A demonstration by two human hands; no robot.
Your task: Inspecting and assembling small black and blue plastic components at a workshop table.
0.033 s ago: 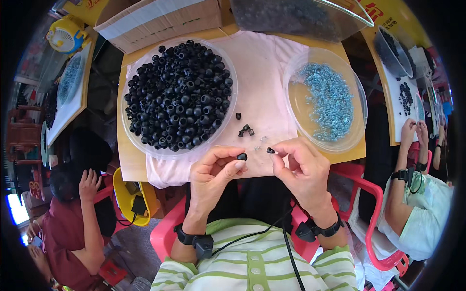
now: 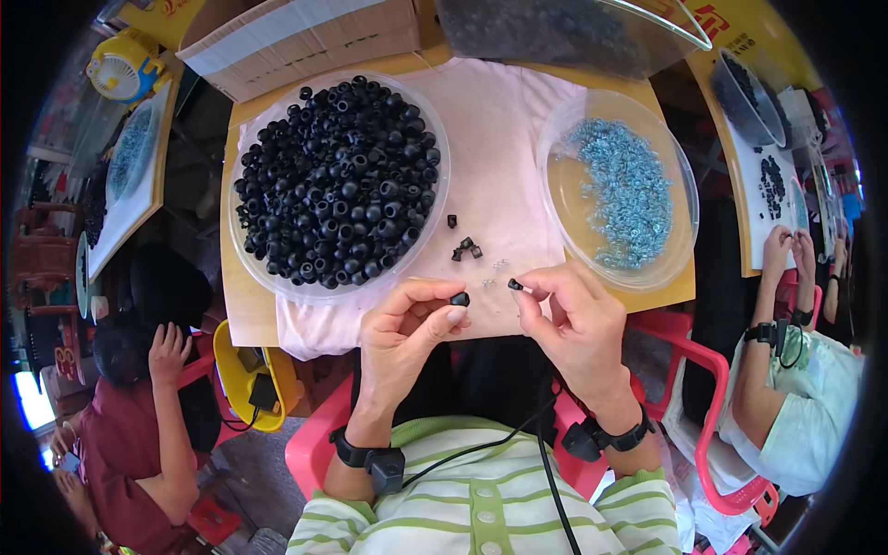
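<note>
My left hand [image 2: 407,324] pinches a small rounded black plastic piece [image 2: 460,299] between thumb and fingertips. Close to its right, my right hand [image 2: 581,324] grips a smaller black piece [image 2: 515,285] in its fingertips; the two pieces are apart. Just beyond them, several loose black pieces [image 2: 468,248] and tiny shiny clear pieces [image 2: 499,265] lie on a pale pink cloth [image 2: 495,139]. A clear round tub [image 2: 448,176] heaped with hollow black pieces [image 2: 338,190] stands at the left. Tiny bluish, shiny bits [image 2: 629,199] partly cover a clear round dish [image 2: 555,222] at the right.
A cardboard box [image 2: 305,51] and a clear bin [image 2: 573,37] stand along the table's far side. Below the left edge is a yellow bucket [image 2: 242,388]. Co-workers sit on both sides; the right one's hands [image 2: 789,245] are over a neighbouring table. Cables hang between my forearms.
The view has shifted very slightly. The piece in my right hand is tilted a little differently; both hands keep their hold.
</note>
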